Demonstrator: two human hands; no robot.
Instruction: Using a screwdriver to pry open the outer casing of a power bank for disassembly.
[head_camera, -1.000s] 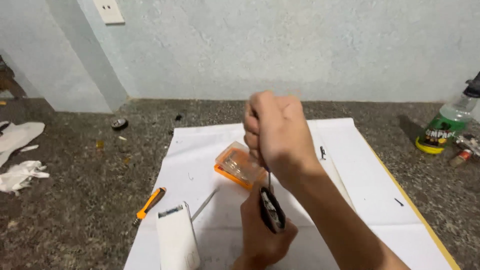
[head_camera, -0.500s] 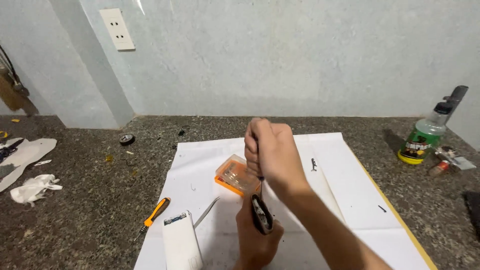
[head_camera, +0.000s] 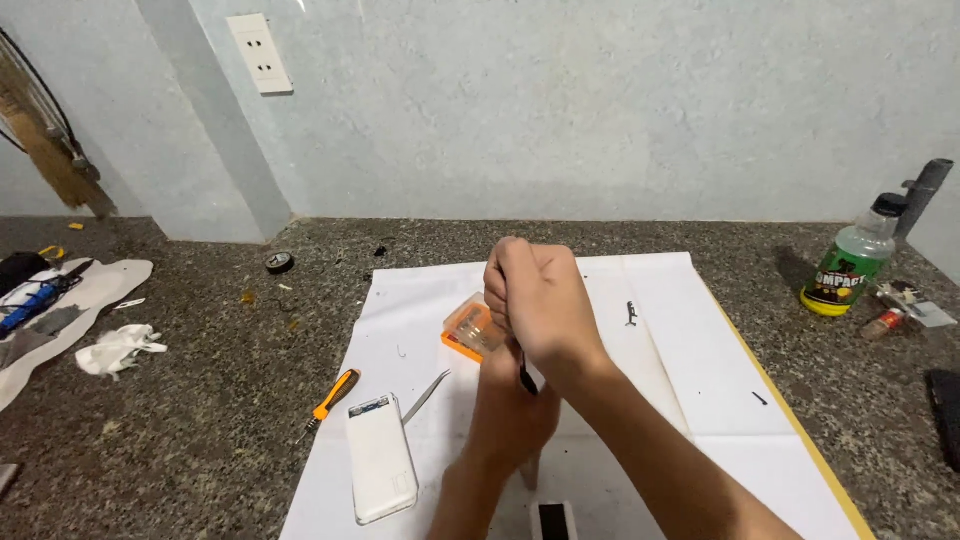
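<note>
My right hand (head_camera: 535, 295) is a closed fist above the white paper sheet (head_camera: 690, 370), gripping a thin dark tool (head_camera: 525, 378) that points down. Directly under it, my left hand (head_camera: 510, 410) is curled around a small dark object that the right hand and my fingers mostly hide. The tool's tip meets the left hand's grip. An orange and clear plastic case (head_camera: 468, 328) lies just left of the right fist, touching or very close to it.
On the paper lie a white power bank (head_camera: 380, 470), tweezers (head_camera: 427, 397), an orange-handled screwdriver (head_camera: 333, 393), two small dark parts (head_camera: 631, 312) and a small black-and-white item (head_camera: 553, 520). A green bottle (head_camera: 850, 265) stands at right. A tape roll (head_camera: 280, 262) and crumpled white cloth (head_camera: 120, 348) lie at left.
The view has tilted up, so the hands sit lower in the picture. Both hands stay pressed together; the dark object in my left hand is now more covered.
</note>
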